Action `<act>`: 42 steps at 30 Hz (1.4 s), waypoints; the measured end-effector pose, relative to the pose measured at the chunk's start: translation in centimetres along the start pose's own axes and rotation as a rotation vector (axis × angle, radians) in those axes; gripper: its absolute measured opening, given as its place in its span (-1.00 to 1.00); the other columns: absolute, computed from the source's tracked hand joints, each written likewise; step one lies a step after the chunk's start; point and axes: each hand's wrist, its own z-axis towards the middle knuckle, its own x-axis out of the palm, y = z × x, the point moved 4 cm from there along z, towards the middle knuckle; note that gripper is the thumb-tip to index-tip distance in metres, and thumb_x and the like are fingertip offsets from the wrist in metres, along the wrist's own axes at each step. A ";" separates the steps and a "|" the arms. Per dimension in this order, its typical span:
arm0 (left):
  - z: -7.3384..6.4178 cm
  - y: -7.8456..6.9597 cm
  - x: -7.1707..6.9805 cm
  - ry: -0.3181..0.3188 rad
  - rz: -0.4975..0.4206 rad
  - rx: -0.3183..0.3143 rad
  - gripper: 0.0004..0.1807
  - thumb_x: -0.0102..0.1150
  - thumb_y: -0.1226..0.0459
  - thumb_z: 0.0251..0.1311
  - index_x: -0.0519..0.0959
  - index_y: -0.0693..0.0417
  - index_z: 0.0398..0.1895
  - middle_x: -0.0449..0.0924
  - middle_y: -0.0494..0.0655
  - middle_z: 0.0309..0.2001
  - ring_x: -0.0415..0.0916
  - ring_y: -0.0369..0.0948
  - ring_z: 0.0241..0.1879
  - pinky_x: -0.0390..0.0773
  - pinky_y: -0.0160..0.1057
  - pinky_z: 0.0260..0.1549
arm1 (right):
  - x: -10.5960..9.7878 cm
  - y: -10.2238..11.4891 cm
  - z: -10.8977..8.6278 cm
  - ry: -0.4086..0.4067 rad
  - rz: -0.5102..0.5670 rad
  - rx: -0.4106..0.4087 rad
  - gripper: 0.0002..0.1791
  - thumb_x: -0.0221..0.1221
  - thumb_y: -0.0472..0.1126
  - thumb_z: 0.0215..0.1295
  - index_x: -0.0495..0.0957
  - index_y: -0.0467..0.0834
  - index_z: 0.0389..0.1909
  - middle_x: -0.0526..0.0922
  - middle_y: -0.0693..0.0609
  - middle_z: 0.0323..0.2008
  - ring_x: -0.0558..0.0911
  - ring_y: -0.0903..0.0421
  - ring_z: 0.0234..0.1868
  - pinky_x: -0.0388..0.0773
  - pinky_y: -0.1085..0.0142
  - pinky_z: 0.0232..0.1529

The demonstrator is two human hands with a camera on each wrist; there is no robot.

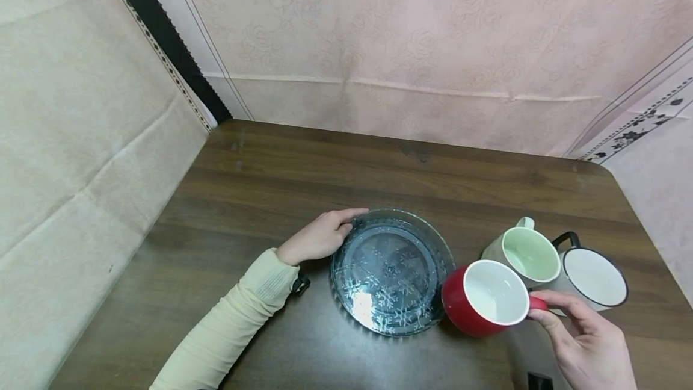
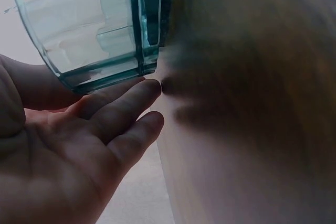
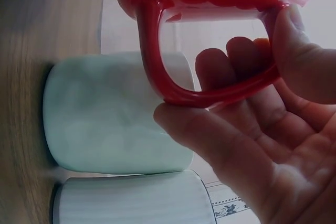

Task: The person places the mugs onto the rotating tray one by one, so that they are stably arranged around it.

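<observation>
A round, clear blue-green glass dish (image 1: 392,269) with a snowflake pattern sits on the table. My left hand (image 1: 318,236) touches its far left rim, the index finger lying along the edge. From the left wrist, the fingers (image 2: 134,98) rest against the dish's outer side. My right hand (image 1: 592,336) pinches the handle of a red mug (image 1: 460,306) with a white inside. The mug is raised off the table beside the dish's right edge, its mouth facing up. Behind it stand a pale green mug (image 1: 498,250) and a white mug (image 1: 595,275) with a black rim.
The dark wooden table (image 1: 325,167) stretches behind and left of the dish. Pale patterned cloth (image 1: 433,35) hangs along the back, with more cloth (image 1: 97,137) at the left. In the right wrist view, the green mug (image 3: 115,114) and white mug (image 3: 131,200) stand close together.
</observation>
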 end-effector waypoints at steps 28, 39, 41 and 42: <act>0.0 -0.1 0.0 0.004 0.004 -0.015 -0.48 -0.23 0.38 0.48 0.25 -0.06 0.46 0.28 -0.07 -0.46 0.08 -0.30 -0.74 0.45 -0.20 -0.41 | 0.4 0.4 0.1 0.013 -0.020 -0.042 -0.57 0.41 -0.63 -0.18 0.65 -0.22 -0.24 0.63 0.35 -0.32 0.61 0.47 -0.48 0.46 0.62 -0.41; 0.0 -0.2 0.0 0.004 0.006 -0.012 -0.49 -0.23 0.39 0.48 0.26 -0.04 0.46 0.45 0.01 -0.29 0.08 -0.31 -0.73 0.44 -0.20 -0.41 | 0.6 0.4 0.1 0.022 -0.010 -0.043 -0.56 0.40 -0.64 -0.19 0.65 -0.24 -0.23 0.64 0.33 -0.32 0.64 0.44 -0.45 0.49 0.62 -0.39; -0.1 -0.2 0.0 0.004 0.002 -0.013 -0.49 -0.22 0.39 0.47 0.26 -0.04 0.45 0.50 0.02 -0.12 0.08 -0.31 -0.73 0.44 -0.20 -0.38 | 0.6 0.5 0.1 0.027 0.000 -0.044 -0.56 0.39 -0.65 -0.18 0.65 -0.25 -0.22 0.65 0.33 -0.31 0.64 0.44 -0.44 0.49 0.62 -0.38; -0.1 -0.2 -0.1 0.003 0.000 -0.014 -0.49 -0.22 0.39 0.47 0.26 -0.05 0.45 0.50 0.01 -0.05 0.08 -0.31 -0.73 0.45 -0.20 -0.35 | 0.6 0.5 0.2 0.030 0.005 -0.045 -0.57 0.39 -0.65 -0.17 0.65 -0.26 -0.22 0.65 0.32 -0.31 0.64 0.44 -0.43 0.49 0.62 -0.36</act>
